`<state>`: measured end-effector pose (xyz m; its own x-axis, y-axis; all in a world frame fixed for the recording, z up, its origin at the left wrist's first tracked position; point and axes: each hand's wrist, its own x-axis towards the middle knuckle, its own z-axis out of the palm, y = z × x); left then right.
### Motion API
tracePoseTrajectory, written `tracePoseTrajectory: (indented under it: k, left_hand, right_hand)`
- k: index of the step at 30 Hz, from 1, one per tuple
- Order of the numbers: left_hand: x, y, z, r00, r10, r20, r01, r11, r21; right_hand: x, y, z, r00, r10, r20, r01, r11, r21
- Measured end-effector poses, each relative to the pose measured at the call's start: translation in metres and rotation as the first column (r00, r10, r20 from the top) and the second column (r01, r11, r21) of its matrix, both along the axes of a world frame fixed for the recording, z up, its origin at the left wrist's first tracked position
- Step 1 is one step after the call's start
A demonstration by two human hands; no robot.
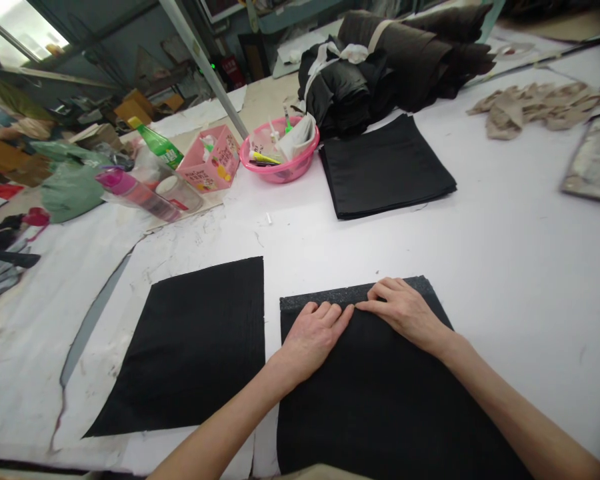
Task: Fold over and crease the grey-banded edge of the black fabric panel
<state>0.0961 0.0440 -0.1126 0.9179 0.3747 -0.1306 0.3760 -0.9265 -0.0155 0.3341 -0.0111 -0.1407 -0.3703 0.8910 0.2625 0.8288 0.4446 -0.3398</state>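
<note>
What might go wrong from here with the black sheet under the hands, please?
The speckled band on the black sheet might crease or skew, since the left hand and right hand meet near its middle, leaving its ends unheld. The left forearm crosses a corner of the neighbouring black sheet, so it could drag that askew.

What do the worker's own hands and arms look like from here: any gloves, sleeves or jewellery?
Both the left hand and the right hand are ungloved. The left forearm and right forearm are bare, with no sleeve in view. No ring, watch, bracelet or marking shows. A pale sliver at the bottom edge may be clothing.
</note>
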Motion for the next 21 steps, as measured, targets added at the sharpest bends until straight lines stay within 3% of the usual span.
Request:
tracePoseTrajectory:
  k: [21]
  left_hand:
    - [0.019, -0.005, -0.003, 1.0, -0.016, 0.011, 0.015, 1.0, 0.014]
  right_hand:
    - [0.019, -0.013, 0.002, 0.999, -0.041, 0.006, 0.041, 0.999, -0.024]
